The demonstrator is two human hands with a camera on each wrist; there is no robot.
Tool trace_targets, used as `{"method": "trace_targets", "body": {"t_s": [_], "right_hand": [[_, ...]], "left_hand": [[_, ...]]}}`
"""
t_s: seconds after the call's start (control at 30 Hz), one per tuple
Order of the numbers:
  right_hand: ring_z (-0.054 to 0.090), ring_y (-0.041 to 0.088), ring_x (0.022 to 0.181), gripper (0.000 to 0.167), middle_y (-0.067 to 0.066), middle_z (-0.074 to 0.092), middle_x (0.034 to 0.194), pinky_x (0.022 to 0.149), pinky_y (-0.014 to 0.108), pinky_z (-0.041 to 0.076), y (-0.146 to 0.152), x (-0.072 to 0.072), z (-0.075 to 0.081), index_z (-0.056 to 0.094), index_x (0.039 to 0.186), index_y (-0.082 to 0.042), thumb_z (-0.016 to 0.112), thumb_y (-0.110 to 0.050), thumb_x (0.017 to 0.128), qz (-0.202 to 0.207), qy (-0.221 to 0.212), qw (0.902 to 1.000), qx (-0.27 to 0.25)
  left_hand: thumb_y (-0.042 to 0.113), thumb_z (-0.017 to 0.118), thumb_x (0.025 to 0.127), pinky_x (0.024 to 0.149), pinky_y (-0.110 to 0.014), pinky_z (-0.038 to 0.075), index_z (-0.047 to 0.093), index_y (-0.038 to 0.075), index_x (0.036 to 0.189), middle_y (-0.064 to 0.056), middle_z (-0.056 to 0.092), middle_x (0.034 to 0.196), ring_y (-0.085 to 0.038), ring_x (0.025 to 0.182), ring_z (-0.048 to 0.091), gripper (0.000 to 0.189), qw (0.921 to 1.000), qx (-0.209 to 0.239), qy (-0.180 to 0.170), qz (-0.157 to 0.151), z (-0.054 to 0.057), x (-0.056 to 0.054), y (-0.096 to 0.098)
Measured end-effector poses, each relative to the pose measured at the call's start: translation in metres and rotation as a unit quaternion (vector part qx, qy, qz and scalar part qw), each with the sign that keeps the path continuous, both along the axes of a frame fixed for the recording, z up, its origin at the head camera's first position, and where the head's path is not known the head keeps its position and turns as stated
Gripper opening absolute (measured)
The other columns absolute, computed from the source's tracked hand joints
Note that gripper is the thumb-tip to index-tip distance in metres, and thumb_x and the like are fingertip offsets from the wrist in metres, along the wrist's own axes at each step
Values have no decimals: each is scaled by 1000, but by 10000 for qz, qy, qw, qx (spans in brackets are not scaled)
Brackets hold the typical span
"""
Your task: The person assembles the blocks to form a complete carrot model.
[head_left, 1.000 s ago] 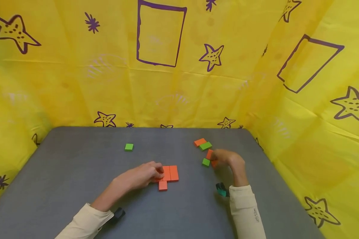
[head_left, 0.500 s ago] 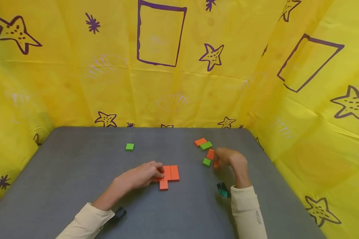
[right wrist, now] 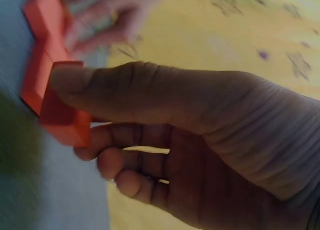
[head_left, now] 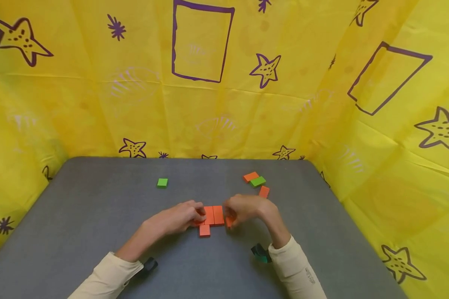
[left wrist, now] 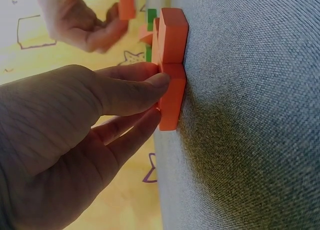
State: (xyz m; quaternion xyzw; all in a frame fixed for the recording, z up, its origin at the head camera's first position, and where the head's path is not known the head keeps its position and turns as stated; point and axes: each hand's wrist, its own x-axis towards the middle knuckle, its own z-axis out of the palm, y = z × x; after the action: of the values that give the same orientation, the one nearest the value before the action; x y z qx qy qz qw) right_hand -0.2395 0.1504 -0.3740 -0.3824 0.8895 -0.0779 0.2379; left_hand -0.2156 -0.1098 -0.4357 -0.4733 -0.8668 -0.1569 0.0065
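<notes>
My left hand [head_left: 176,218] holds the left side of a flat group of orange blocks [head_left: 208,214] on the table; in the left wrist view its thumb and fingers meet at an orange block [left wrist: 171,103]. Two longer blocks lie side by side there, and a smaller orange block [head_left: 204,231] sits against their near side. My right hand [head_left: 247,206] pinches another orange block [right wrist: 62,108] between thumb and fingers, just right of the group. Part of the group's left end is hidden under the left fingers.
A green block [head_left: 162,183] lies alone at the back left. Towards the back right are an orange block [head_left: 250,177], a green block [head_left: 257,181] touching it, and an orange block [head_left: 264,191] partly behind my right hand. Yellow cloth [head_left: 209,108] surrounds the grey table [head_left: 78,207].
My right hand has moved left from the loose blocks to the group, carrying an orange block. The near green block is now hidden behind it. The left hand has stayed in place.
</notes>
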Motion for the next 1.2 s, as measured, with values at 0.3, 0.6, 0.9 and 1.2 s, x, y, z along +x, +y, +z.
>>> {"method": "trace_targets", "body": {"t_s": [0.3,0.6,0.9,1.2], "right_hand": [[43,8,62,26,-7,48,70,60,20,34,-34,5,-22,61,89,-15,87,-19,86,348,26,9991,259],[46,8,67,29,-7,51,75,62,19,37,-40,6,-30,61,92,-16,89,-23,85,511,265,9977,345],[49,8,72,35,-8,52,79,66,20,40,-41,6,-29,63,98,-16,91,-31,83,430,575,9964,461],[47,9,75,41,-8,50,80,70,20,37,-40,4,-31,63,98,-16,94,-34,78,609,1084,9913,423]], "left_hand": [[7,77,94,86,-30,59,82,12,110,-3,69,103,-19,95,66,18,9996,123,183,-169,0,0,0],[2,76,93,83,-30,59,83,13,103,-3,69,100,-19,92,67,16,9985,293,355,-296,-1,0,1],[2,76,93,86,-32,59,82,15,102,-2,68,102,-18,94,66,17,9995,179,166,-211,-1,-1,1],[4,77,93,87,-33,59,82,16,103,-2,70,104,-18,94,65,16,9996,94,140,-213,0,-2,2]]}}
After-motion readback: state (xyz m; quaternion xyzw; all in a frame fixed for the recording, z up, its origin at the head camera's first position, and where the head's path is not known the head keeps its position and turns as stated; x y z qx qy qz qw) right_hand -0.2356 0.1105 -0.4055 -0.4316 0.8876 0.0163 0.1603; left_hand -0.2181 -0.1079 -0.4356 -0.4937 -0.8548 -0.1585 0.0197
